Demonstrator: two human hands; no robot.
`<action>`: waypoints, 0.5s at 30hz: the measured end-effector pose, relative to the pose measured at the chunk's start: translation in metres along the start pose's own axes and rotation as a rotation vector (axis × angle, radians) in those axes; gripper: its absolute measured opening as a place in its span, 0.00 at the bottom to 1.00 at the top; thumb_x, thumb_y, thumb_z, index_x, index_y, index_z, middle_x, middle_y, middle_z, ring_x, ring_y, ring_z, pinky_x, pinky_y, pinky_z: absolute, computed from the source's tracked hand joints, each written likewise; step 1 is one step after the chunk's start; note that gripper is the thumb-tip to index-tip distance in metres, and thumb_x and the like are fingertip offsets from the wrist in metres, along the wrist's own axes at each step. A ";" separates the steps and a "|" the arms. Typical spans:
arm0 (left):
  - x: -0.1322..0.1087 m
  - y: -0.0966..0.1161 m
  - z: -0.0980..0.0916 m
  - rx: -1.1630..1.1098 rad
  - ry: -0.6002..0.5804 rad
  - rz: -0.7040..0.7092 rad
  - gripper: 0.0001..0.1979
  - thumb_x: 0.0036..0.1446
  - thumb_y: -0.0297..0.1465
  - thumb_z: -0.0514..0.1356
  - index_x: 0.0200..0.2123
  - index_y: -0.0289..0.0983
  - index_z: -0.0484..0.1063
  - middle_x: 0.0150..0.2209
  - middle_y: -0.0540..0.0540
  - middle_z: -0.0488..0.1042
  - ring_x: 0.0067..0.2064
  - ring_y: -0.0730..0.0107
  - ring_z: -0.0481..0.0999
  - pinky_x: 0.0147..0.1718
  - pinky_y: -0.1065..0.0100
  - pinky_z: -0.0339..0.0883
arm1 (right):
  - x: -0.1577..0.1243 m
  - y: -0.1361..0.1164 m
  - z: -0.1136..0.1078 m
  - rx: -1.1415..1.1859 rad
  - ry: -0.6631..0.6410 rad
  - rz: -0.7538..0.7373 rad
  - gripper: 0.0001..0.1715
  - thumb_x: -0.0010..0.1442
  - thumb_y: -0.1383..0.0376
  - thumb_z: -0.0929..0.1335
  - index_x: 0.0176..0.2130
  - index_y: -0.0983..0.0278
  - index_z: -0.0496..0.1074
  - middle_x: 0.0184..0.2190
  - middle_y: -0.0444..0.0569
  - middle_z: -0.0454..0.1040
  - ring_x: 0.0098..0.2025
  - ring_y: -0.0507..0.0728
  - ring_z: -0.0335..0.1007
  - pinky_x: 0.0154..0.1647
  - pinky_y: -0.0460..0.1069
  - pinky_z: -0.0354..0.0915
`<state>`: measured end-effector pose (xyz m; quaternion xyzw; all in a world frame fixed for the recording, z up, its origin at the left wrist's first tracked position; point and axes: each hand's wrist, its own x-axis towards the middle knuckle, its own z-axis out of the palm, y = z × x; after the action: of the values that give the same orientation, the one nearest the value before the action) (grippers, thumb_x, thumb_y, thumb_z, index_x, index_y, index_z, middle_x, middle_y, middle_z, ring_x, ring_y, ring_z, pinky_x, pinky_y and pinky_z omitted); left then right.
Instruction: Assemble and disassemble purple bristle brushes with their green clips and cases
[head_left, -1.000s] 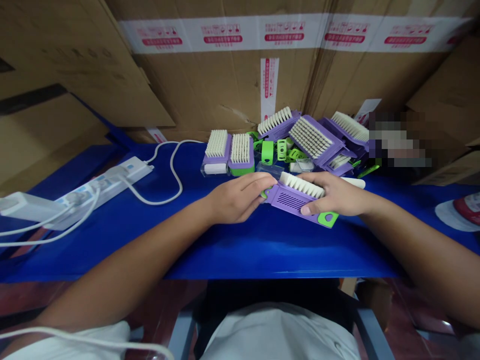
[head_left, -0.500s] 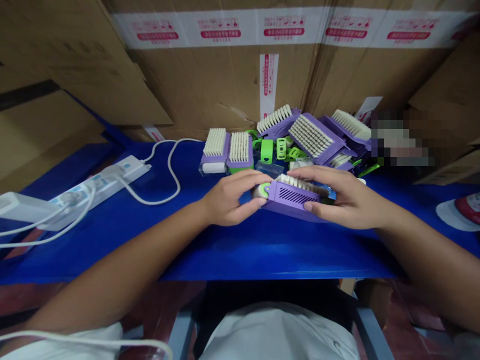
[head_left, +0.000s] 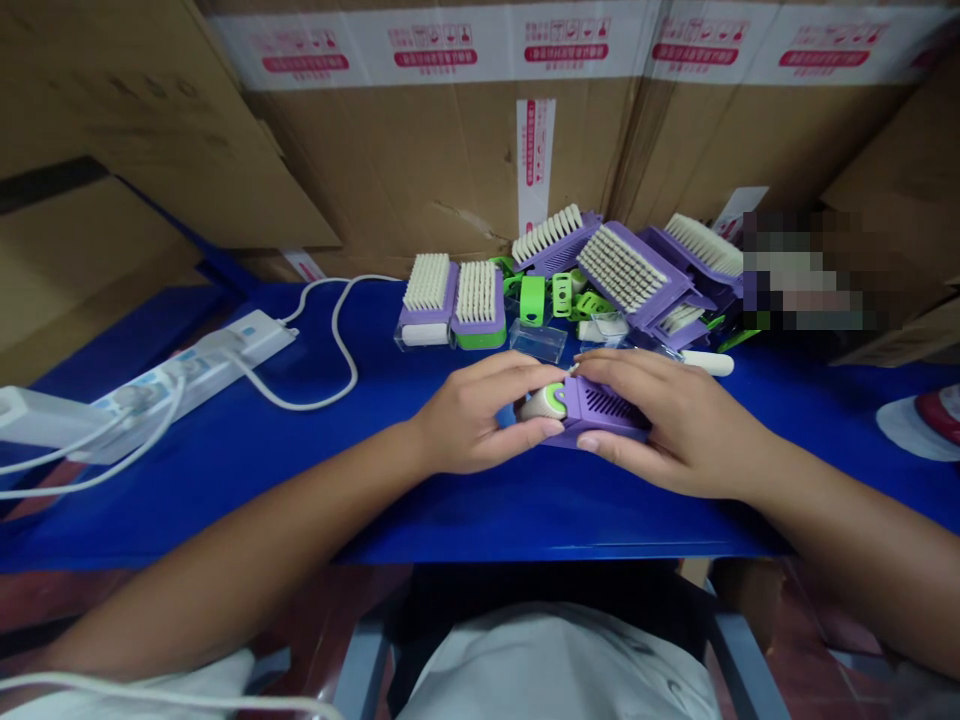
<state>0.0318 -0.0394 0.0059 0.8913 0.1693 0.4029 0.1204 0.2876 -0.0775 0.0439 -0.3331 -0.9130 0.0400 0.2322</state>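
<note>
A purple brush (head_left: 604,410) with a slotted side rests on the blue table (head_left: 465,510), held between both hands. My right hand (head_left: 667,425) lies over its top, fingers curled around it, hiding the bristles. My left hand (head_left: 480,412) pinches a white bar with a green clip (head_left: 546,402) against the brush's left end. Behind the hands lies a pile of purple brushes (head_left: 622,265) and green clips (head_left: 534,298).
Two assembled brushes (head_left: 456,300) stand bristles up at the back. A clear plastic lid (head_left: 537,340) lies beside them. A white power strip (head_left: 187,368) with cables sits at the left. Cardboard boxes (head_left: 450,150) wall the back. A red and white object (head_left: 934,420) lies at the right edge.
The brush has been turned from lying slanted to upright and brought nearer to me. My right hand moved from its far end onto its top; my left hand brought the white bar against its left end.
</note>
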 end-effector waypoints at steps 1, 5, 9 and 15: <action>0.000 0.002 0.001 -0.003 0.004 -0.010 0.18 0.66 0.37 0.65 0.55 0.34 0.75 0.47 0.39 0.81 0.47 0.64 0.82 0.48 0.66 0.79 | 0.000 -0.001 0.000 0.000 -0.002 0.006 0.26 0.70 0.50 0.66 0.58 0.65 0.71 0.54 0.61 0.80 0.53 0.67 0.80 0.50 0.59 0.77; 0.001 0.007 0.003 0.005 0.008 -0.047 0.18 0.66 0.37 0.65 0.55 0.35 0.76 0.48 0.40 0.82 0.49 0.63 0.83 0.51 0.65 0.79 | 0.000 -0.002 0.000 0.012 -0.007 0.022 0.26 0.71 0.49 0.66 0.59 0.63 0.71 0.54 0.59 0.80 0.54 0.66 0.79 0.52 0.58 0.77; 0.003 0.012 0.004 0.023 0.006 -0.061 0.18 0.67 0.39 0.64 0.55 0.35 0.76 0.49 0.40 0.83 0.50 0.63 0.83 0.52 0.65 0.78 | -0.001 -0.001 0.001 0.036 0.001 0.025 0.26 0.70 0.49 0.67 0.58 0.62 0.71 0.54 0.59 0.79 0.54 0.67 0.79 0.52 0.59 0.77; 0.004 0.020 0.004 0.056 -0.023 -0.086 0.16 0.68 0.37 0.63 0.55 0.36 0.76 0.48 0.42 0.84 0.49 0.63 0.84 0.52 0.64 0.78 | 0.000 0.000 0.000 0.082 0.026 0.008 0.25 0.68 0.48 0.69 0.54 0.63 0.74 0.52 0.59 0.80 0.52 0.66 0.80 0.49 0.57 0.78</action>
<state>0.0417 -0.0559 0.0131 0.8909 0.2172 0.3820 0.1145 0.2879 -0.0771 0.0442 -0.3276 -0.9061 0.0742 0.2572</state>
